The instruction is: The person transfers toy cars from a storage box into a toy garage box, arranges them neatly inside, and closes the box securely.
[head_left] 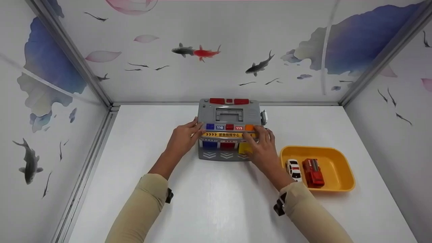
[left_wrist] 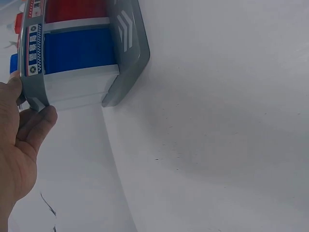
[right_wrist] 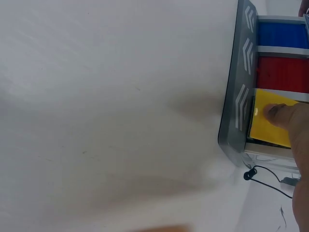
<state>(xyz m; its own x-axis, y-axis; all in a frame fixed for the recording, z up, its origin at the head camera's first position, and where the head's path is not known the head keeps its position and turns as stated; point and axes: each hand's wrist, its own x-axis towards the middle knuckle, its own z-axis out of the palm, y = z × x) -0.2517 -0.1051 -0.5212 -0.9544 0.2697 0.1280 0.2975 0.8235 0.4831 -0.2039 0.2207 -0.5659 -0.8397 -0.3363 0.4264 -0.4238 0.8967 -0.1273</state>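
A grey toy garage (head_left: 229,117) with a handle in its roof stands near the back of the white table. Its front has a blue door (left_wrist: 79,50), a red door (right_wrist: 282,74) and a yellow door (right_wrist: 270,118). The yellow one sits askew, with a dark gap along its edges. My left hand (head_left: 182,138) grips the garage's left side, thumb at the front edge of the roof. At the right end, my right hand (head_left: 265,148) has fingers curled over the roof's corner by the orange button (head_left: 249,127), while one digit presses the yellow door.
Right of the garage is a yellow tray (head_left: 337,168), holding a white toy car (head_left: 294,169) and a red toy fire truck (head_left: 314,172). A white part (head_left: 264,117) juts from the garage's right side. A dark cord (right_wrist: 263,176) hangs there. Printed panels (head_left: 229,77) enclose the table.
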